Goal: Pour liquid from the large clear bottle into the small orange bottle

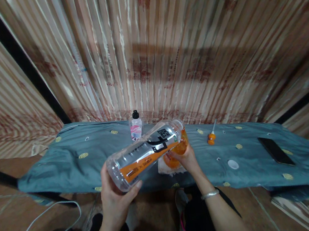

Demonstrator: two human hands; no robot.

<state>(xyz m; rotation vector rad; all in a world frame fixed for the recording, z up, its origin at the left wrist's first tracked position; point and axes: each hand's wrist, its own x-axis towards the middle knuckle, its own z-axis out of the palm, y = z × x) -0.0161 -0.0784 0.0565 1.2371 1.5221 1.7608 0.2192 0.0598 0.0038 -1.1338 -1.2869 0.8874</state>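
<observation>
My left hand (117, 197) is wrapped round the base of a large clear plastic bottle (146, 153) with an orange and black label. The bottle is tilted, its open neck up at the right, close over an orange bottle (180, 146). My right hand (187, 159) grips that orange see-through bottle, which is partly hidden behind the clear one. Under it lies a white cloth (165, 168). Whether liquid flows between the two, I cannot tell.
On the teal cloth-covered table (102, 140) a small bottle with a black cap (136, 126) stands behind. To the right lie an orange pump top (211, 137), a white round cap (233, 164) and a black phone (276, 150). A white cable (41, 217) loops at lower left.
</observation>
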